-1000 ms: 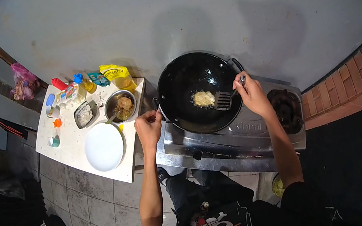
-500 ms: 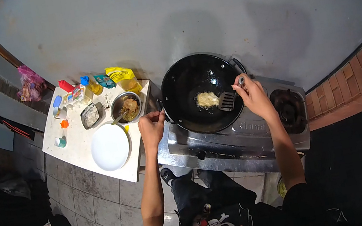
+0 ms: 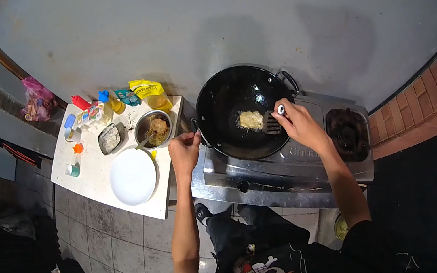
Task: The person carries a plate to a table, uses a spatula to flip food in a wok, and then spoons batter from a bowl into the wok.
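A black wok (image 3: 222, 92) sits on the stove, with a pale battered piece of food (image 3: 251, 120) frying in a little oil at its middle. My right hand (image 3: 303, 124) grips a slotted spatula (image 3: 271, 123) over the wok's right side; the blade is down beside the food's right edge. At the wok's left rim, my left hand (image 3: 184, 151) is closed, its thumb and fingertips pinched at the small loop handle (image 3: 196, 126). A metal bowl (image 3: 141, 128) of battered food with a spoon in it stands just left of that hand.
On the white table (image 3: 95, 184) at left are a white plate (image 3: 133, 178), a dish of white flour (image 3: 110, 138), a red bottle (image 3: 80, 103), a blue-capped bottle (image 3: 112, 101) and a yellow oil pouch (image 3: 150, 94). A second burner (image 3: 348, 134) lies right of the wok.
My right hand has lowered slightly and tilted the spatula, whose blade now stands steeper beside the food. My left hand stays at the wok's left handle.
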### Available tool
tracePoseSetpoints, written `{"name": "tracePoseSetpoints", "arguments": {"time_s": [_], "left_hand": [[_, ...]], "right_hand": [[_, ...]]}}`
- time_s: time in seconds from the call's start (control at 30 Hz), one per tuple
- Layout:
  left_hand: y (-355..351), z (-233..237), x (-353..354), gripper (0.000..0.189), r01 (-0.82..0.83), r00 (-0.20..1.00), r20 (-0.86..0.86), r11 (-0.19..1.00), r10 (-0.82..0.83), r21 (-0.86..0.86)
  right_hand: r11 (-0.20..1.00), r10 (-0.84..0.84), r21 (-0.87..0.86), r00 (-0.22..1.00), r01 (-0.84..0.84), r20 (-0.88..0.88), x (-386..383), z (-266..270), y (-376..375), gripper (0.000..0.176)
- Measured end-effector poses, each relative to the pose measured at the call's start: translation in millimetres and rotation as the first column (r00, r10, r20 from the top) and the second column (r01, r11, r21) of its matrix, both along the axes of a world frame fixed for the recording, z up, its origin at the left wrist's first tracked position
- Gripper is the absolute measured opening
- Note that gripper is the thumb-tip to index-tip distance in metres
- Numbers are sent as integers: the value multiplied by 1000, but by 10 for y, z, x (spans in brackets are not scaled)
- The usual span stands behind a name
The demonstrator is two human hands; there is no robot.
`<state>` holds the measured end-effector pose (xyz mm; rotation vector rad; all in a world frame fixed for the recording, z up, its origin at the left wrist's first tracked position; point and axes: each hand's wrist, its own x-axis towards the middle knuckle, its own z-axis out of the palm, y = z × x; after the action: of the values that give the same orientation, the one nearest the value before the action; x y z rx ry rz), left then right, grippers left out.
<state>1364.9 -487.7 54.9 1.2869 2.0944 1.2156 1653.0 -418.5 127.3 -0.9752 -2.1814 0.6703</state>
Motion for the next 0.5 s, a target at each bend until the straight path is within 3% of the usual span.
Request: {"name": "tracePoseSetpoints", "arguments": {"time_s": [0.13, 0.23, 0.3, 0.5], "left_hand": [[-15, 63, 28, 28, -18, 1000, -13, 1000, 18, -1], [-12, 54, 25, 28, -13, 1000, -2, 1000, 13, -14], [-8, 22, 15, 28, 0, 999, 33, 1000, 0, -3], [-12, 13, -14, 27, 19, 1000, 17, 1000, -18, -14]], "right_hand": [[998, -37, -44, 999, 35, -33, -20, 25, -29, 14], [998, 53, -37, 999, -53, -10, -57, 25, -53, 12], [990, 104, 99, 993, -98, -56, -85, -8, -40, 11], [992, 109, 68, 994, -108, -7, -98, -103, 11, 11]]}}
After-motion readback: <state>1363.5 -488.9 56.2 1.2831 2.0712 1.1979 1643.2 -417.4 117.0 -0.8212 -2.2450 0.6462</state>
